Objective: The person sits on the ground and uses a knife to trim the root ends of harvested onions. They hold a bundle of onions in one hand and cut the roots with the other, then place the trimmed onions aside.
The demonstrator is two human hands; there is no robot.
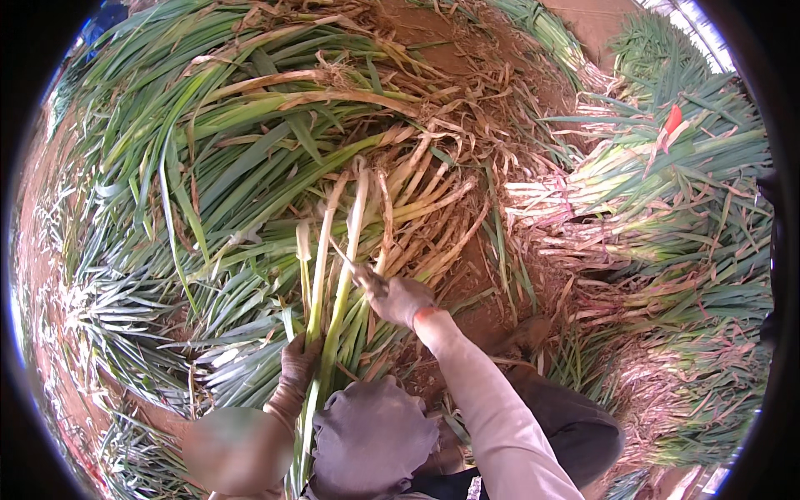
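My left hand (300, 357), in a dark glove, is closed round long green onions (338, 293) whose pale root ends point away from me. Their green leaves run back toward my lap. To the right of these stalks is my right hand (398, 298), fingers closed, with an orange band at the wrist. A thin pale strip (340, 250) sticks out from its fingertips toward the stalks; I cannot tell whether it is peeled skin or a tool. Another short pale stalk (303, 242) stands left of the held ones.
A big heap of loose green onions (242, 133) lies ahead and to the left. Along the right are tied bundles (633, 200), one bearing a red tag (672, 120). Dry husks (467, 100) litter the brown soil. Grey cloth (375, 437) covers something rounded close to me.
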